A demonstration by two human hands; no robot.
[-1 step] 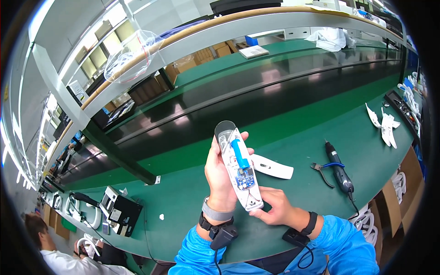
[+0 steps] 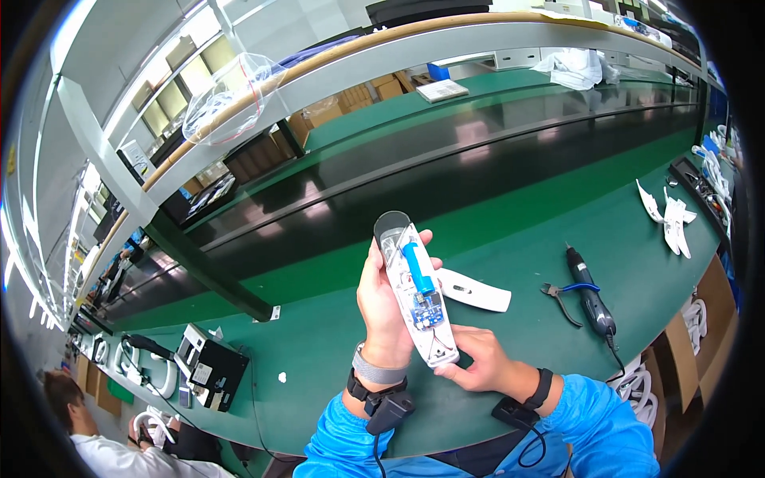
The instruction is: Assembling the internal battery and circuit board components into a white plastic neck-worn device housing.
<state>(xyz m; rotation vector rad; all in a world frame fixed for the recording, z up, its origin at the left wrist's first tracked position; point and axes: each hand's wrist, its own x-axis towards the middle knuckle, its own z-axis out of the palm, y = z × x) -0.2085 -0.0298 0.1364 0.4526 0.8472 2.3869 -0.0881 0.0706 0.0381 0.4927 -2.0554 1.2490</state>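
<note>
A white handheld device [image 2: 400, 304] with its housing open lies tilted across my left hand [image 2: 384, 307], whose fingers wrap around its side. Its upper end is dark and rounded. Inside sit a blue cylindrical battery [image 2: 418, 271] and, below it, a blue circuit board [image 2: 428, 312]; thin wires run near the lower end. My right hand [image 2: 478, 358] grips the device's lower tip between thumb and fingers. On the table just right of the device rests a white curved cover [image 2: 476, 291] with a small slot.
An electric screwdriver [image 2: 590, 295] and blue-handled cutting pliers [image 2: 562, 303] lie on the green table [image 2: 335, 430] to the right. Farther right are white shell pieces [image 2: 674, 225] and a cardboard box [image 2: 695, 338]. A black-and-white bench unit [image 2: 209, 368] stands left; a seated person [image 2: 103, 438] is beyond.
</note>
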